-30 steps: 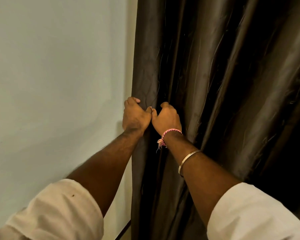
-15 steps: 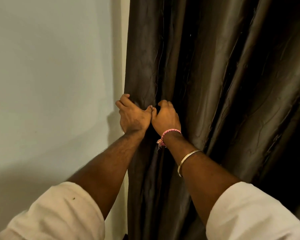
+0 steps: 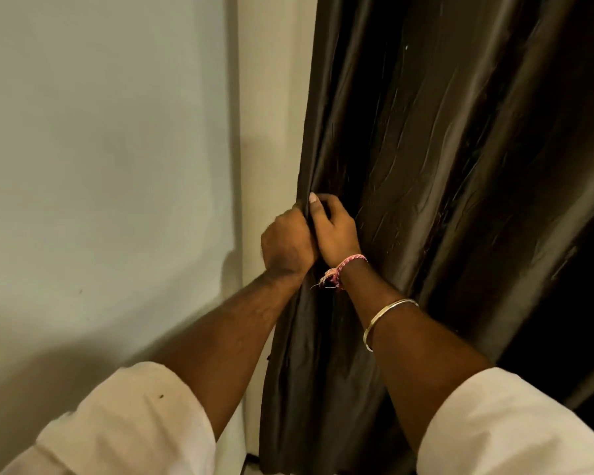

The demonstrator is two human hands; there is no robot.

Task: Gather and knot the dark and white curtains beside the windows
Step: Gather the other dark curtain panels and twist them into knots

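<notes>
A dark brown, shiny curtain (image 3: pixel 443 186) hangs in deep folds over the right half of the head view. My left hand (image 3: pixel 287 246) is closed around the curtain's left edge at mid height. Right beside it, touching it, my right hand (image 3: pixel 335 231) pinches the same edge, thumb on top. The right wrist wears a pink thread band and a metal bangle. No white curtain is in view.
A pale plain wall (image 3: pixel 100 166) fills the left half, with a vertical corner strip (image 3: pixel 271 97) between it and the curtain. The curtain's lower part drops past my forearms toward the floor.
The curtain's left edge has been drawn rightward, baring more wall strip. My hands have closed tighter together on the edge, and the view has shifted.
</notes>
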